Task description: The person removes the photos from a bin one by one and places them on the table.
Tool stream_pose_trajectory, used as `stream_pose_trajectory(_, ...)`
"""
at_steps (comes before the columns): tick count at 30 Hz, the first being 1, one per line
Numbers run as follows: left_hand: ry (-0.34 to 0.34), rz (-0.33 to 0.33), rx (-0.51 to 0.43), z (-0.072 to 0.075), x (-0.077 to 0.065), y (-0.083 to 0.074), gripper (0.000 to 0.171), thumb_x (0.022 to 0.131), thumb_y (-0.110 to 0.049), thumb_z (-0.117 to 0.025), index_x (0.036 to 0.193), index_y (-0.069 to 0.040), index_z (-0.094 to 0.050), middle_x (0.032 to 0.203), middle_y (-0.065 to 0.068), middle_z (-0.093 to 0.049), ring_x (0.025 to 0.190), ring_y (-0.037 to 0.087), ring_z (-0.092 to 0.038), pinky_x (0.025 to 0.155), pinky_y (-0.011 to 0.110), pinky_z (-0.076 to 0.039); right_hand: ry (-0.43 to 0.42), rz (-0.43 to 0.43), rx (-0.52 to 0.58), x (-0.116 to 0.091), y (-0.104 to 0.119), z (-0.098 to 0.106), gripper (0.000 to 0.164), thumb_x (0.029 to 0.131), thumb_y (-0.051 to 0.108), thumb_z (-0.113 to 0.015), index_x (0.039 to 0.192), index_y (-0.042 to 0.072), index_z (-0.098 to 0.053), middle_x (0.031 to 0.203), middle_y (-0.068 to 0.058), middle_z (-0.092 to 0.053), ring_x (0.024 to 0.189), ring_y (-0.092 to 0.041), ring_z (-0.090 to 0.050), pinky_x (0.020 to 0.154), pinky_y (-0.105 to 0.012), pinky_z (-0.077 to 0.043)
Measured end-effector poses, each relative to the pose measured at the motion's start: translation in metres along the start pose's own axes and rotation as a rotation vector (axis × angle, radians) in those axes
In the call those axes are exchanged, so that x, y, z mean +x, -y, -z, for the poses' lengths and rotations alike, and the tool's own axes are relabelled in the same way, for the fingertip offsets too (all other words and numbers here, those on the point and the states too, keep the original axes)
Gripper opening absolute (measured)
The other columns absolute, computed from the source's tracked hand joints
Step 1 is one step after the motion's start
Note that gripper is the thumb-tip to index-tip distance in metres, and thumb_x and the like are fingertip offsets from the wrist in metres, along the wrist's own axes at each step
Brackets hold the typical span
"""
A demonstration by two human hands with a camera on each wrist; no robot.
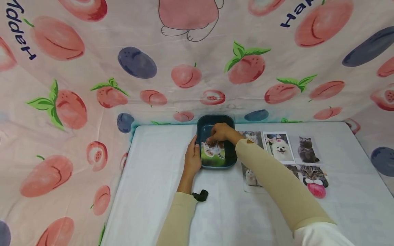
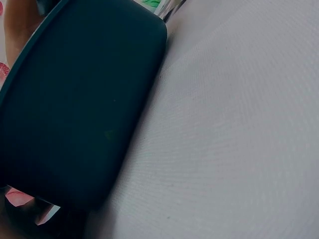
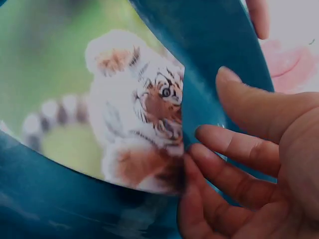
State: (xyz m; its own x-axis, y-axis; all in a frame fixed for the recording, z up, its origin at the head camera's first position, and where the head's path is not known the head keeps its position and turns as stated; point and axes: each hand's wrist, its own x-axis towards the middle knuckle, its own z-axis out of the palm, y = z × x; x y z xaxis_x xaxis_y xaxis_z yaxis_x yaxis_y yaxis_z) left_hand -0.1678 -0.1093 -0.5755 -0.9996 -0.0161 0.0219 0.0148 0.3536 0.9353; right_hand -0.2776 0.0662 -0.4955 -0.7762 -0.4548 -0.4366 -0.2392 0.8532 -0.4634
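Note:
A dark teal rectangular box (image 1: 231,160) stands on the white table near its back edge. Along the box's left wall, my left hand (image 1: 193,157) rests with fairly straight fingers. Inside the box lies a photo card of a tiger cub (image 1: 212,155), its green background showing. My right hand (image 1: 220,131) reaches into the box from the right, above the card's far end. In the right wrist view, the fingertips (image 3: 199,144) are right at the card's edge, while the thumb stands apart from it. The left wrist view is mostly filled by the box's outer wall (image 2: 79,99).
To the right lie several photo cards: a white dog (image 1: 280,147), a grey cat (image 1: 306,150), a tabby cat with a pink ball (image 1: 314,176) and a small pale animal (image 1: 250,177). The right sleeve (image 1: 277,181) partly covers them. A fruit-print curtain (image 1: 184,95) hangs behind the table.

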Motion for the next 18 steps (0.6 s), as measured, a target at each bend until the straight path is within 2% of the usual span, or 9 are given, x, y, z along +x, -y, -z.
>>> stream_pose_trajectory(5, -0.010, -0.008, 0.007, 0.000, 0.000, 0.001, 0.048, 0.113, -0.026, -0.033, 0.161, -0.020, -0.033, 0.163, 0.011, -0.038, 0.152, 0.029, -0.033, 0.124, 0.051, -0.029, -0.025, 0.022, 0.052, -0.008, -0.005, 0.001, 0.022, 0.095, 0.034, -0.074, 0.100, 0.014, -0.081, 0.081, -0.001, -0.077, 0.074, -0.015, -0.069, 0.084, -0.038, -0.057)
stream_pose_trajectory(8, -0.005, -0.006, 0.001, 0.000, 0.000, 0.001, 0.048, 0.113, -0.026, -0.032, 0.161, -0.020, -0.032, 0.164, 0.010, -0.037, 0.153, 0.028, -0.033, 0.124, 0.050, -0.028, -0.024, 0.046, 0.123, -0.013, -0.006, 0.001, 0.020, 0.095, 0.031, -0.074, 0.106, 0.015, -0.080, 0.086, 0.002, -0.077, 0.073, -0.015, -0.068, 0.081, -0.035, -0.056)
stream_pose_trajectory(12, -0.002, -0.007, -0.002, 0.000, 0.000, 0.001, 0.048, 0.113, -0.026, -0.032, 0.161, -0.020, -0.032, 0.164, 0.010, -0.037, 0.153, 0.029, -0.032, 0.124, 0.050, -0.028, 0.020, 0.064, 0.220, -0.020, -0.008, 0.001, 0.028, 0.097, 0.031, -0.071, 0.120, 0.015, -0.076, 0.099, -0.005, -0.076, 0.072, -0.018, -0.067, 0.070, -0.034, -0.058)
stream_pose_trajectory(14, -0.003, -0.008, -0.003, 0.000, 0.000, 0.001, 0.048, 0.113, -0.026, -0.032, 0.161, -0.021, -0.032, 0.163, 0.011, -0.037, 0.153, 0.029, -0.032, 0.124, 0.051, -0.028, 0.045, 0.099, 0.202, -0.025, -0.009, 0.000, 0.035, 0.099, 0.031, -0.069, 0.130, 0.015, -0.071, 0.113, -0.009, -0.074, 0.074, -0.020, -0.067, 0.067, -0.034, -0.058)
stream_pose_trajectory(16, -0.003, -0.010, -0.006, 0.000, -0.001, 0.000, 0.048, 0.113, -0.027, -0.032, 0.161, -0.021, -0.032, 0.163, 0.011, -0.037, 0.153, 0.029, -0.032, 0.124, 0.052, -0.028, 0.068, 0.156, 0.131, -0.028, -0.010, -0.002, 0.044, 0.099, 0.030, -0.068, 0.140, 0.015, -0.063, 0.126, -0.012, -0.069, 0.087, -0.023, -0.069, 0.076, -0.038, -0.060)
stream_pose_trajectory(18, -0.002, -0.010, -0.012, 0.000, -0.001, 0.000, 0.048, 0.113, -0.028, -0.032, 0.161, -0.022, -0.032, 0.163, 0.011, -0.037, 0.153, 0.029, -0.032, 0.124, 0.051, -0.028, 0.085, 0.208, 0.075, -0.033, -0.010, -0.003, 0.052, 0.099, 0.023, -0.069, 0.148, 0.015, -0.055, 0.133, -0.013, -0.065, 0.085, -0.022, -0.069, 0.078, -0.038, -0.059)
